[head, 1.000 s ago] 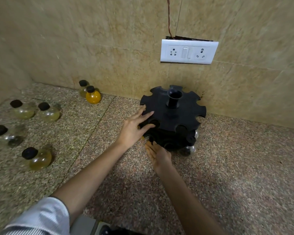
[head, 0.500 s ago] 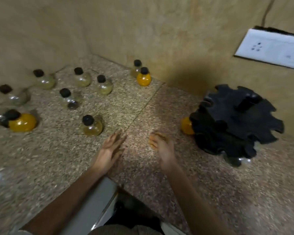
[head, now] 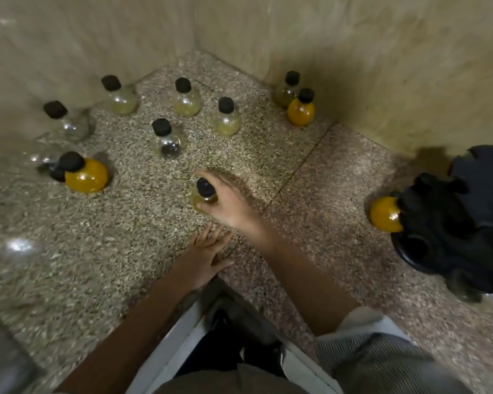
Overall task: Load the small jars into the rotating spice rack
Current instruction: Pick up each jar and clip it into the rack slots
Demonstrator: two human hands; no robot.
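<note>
Right hand point(head: 230, 202) wrapped around a small jar point(head: 204, 194) with a black cap and pale yellow contents, mid-surface; fingers curl over its neck and body. Can't tell if the jar is lifted or sitting on the surface point(head: 125, 251). Left hand point(head: 208, 255) flat, fingers spread loosely, palm down on the surface near the front edge, holding nothing.

Rack point(head: 461, 223) black, far right by the wall, partly cut off by the frame edge. One orange jar point(head: 385, 214) sits in a slot on its left side; a clear jar point(head: 464, 287) shows low at its front, blurred.

Loose jars, all black-capped, upright, in the corner: big orange one point(head: 86, 174) at left with a clear one just behind it, clear one point(head: 69, 123) far left, pale yellow ones point(head: 123, 100) point(head: 186, 102) point(head: 227, 120) in a row at the back, clear one point(head: 168, 142) in the middle, orange one point(head: 300, 110) touching a dim olive one point(head: 286, 92) by the right wall.

Striped sleeve point(head: 362, 339) on the right arm.
</note>
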